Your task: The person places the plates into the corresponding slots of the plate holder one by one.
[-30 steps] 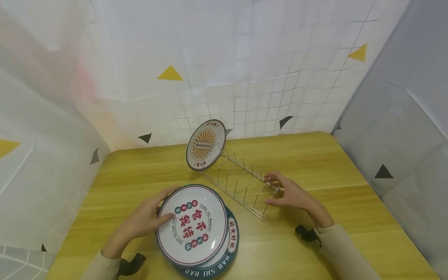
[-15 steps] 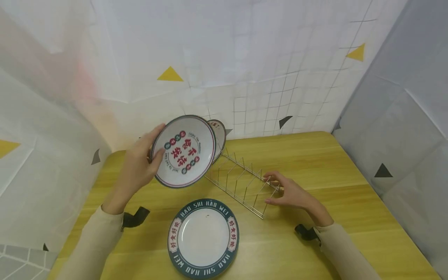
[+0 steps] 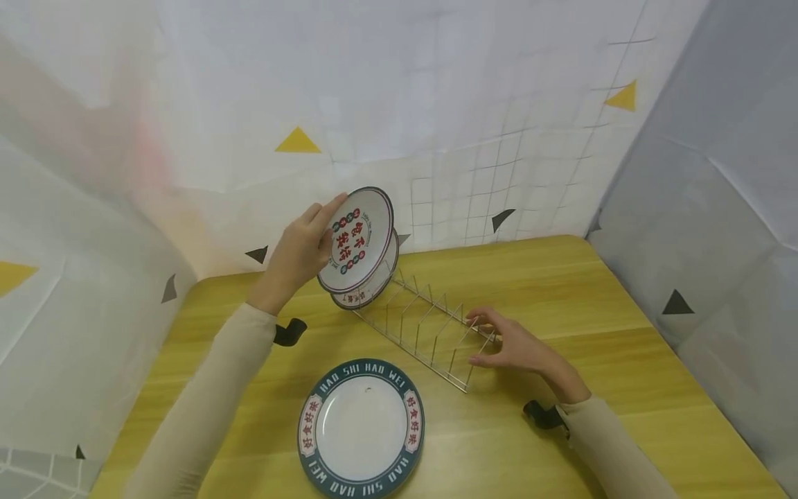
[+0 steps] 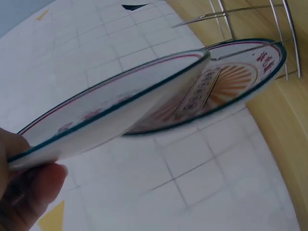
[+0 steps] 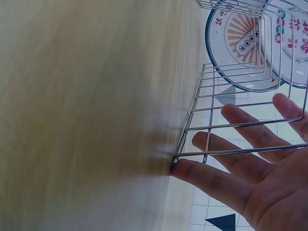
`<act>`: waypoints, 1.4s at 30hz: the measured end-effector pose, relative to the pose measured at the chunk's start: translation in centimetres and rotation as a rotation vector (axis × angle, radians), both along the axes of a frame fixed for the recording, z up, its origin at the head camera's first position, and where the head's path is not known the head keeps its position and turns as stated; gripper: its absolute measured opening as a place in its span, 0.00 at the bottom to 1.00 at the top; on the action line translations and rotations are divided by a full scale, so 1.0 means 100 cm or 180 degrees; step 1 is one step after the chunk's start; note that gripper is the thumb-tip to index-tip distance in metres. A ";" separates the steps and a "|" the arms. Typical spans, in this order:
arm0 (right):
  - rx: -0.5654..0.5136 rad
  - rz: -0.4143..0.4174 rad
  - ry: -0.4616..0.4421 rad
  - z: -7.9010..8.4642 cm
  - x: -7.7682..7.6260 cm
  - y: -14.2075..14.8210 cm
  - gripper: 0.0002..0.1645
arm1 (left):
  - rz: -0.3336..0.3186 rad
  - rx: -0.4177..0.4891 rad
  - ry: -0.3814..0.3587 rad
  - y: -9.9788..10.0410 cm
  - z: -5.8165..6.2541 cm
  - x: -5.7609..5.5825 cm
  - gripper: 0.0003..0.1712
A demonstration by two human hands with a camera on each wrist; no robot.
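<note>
My left hand (image 3: 299,246) grips the rim of a white plate with a dark edge and red lettering (image 3: 368,235), holding it tilted above the far end of the wire dish rack. Behind it, a plate with an orange sunburst (image 4: 236,84) leans in the rack's far end, partly hidden. The metal dish rack (image 3: 416,326) stands slantwise on the table. At its near right end, my right hand (image 3: 520,350) holds the rack; in the right wrist view its spread fingers (image 5: 219,180) lie against the wires. A green-rimmed plate (image 3: 309,424) lies flat in front.
The wooden table (image 3: 530,277) has rounded far corners. White sheeting (image 3: 249,83) rises behind it and on both sides, with yellow and black triangles on it. Dark pieces (image 3: 291,333) stick out at both sleeves.
My left hand has lifted the red-lettered plate off the green-rimmed one and carried it up and right, towards the rack's far end, tilting it steeper. The right hand stays on the rack.
</note>
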State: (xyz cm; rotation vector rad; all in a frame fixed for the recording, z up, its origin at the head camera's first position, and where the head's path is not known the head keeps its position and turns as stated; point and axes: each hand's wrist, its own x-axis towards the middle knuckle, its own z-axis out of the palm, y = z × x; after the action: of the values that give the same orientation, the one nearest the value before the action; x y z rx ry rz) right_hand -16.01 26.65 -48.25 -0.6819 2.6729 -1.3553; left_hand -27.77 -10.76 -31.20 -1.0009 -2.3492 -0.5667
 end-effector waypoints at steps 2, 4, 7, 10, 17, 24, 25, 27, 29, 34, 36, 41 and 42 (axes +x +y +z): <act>0.0006 0.0000 0.0013 0.000 0.000 0.000 0.45 | 0.0014 -0.0080 -0.0032 0.005 -0.005 -0.003 0.35; 0.0027 0.0000 0.0034 0.000 0.000 -0.001 0.45 | 0.0021 -0.0140 -0.0093 0.010 -0.009 -0.005 0.35; 0.0056 -0.0014 0.0051 -0.001 0.000 0.000 0.45 | 0.0030 -0.0259 -0.0173 0.018 -0.015 -0.007 0.35; 0.0059 -0.0033 0.0033 0.000 0.002 0.000 0.45 | 0.0000 -0.0373 -0.0197 0.027 -0.020 -0.007 0.35; 0.0066 -0.0042 0.0053 0.001 0.003 0.002 0.45 | -0.0011 -0.0430 -0.0146 0.042 -0.024 -0.007 0.37; 0.0025 -0.0017 0.0013 0.002 0.004 0.003 0.46 | 0.0042 -0.0610 -0.0467 0.041 -0.047 -0.009 0.37; 0.0011 -0.0003 0.0001 0.002 0.003 0.003 0.45 | 0.0060 -0.0582 -0.0463 0.039 -0.052 -0.010 0.38; 0.0011 0.0011 -0.0014 0.002 0.003 0.002 0.45 | 0.0112 -0.0518 -0.0424 0.035 -0.059 -0.012 0.38; 0.0021 0.0000 -0.0023 0.003 0.002 0.001 0.45 | 0.0229 -0.0512 -0.0389 0.033 -0.062 -0.012 0.39; 0.0065 -0.0035 0.0032 0.006 0.002 0.003 0.46 | 0.0539 -0.0670 -0.0497 0.041 -0.058 -0.008 0.41; 0.0061 -0.0026 0.0042 0.006 0.002 0.003 0.45 | 0.0617 -0.0699 -0.0553 0.043 -0.057 -0.006 0.42; -0.0007 0.0009 0.0006 0.005 0.003 0.000 0.44 | 0.0792 -0.0704 -0.0600 0.043 -0.061 -0.001 0.40; -0.0019 0.0020 0.0006 0.005 0.003 0.000 0.44 | 0.0827 -0.0712 -0.0575 0.043 -0.062 0.000 0.40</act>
State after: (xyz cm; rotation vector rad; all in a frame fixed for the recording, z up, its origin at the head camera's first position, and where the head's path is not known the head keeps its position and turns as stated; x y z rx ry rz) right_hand -15.74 26.61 -47.80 -0.6917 2.6669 -1.3625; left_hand -27.77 -6.44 -37.43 -0.7435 -2.6961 -0.3097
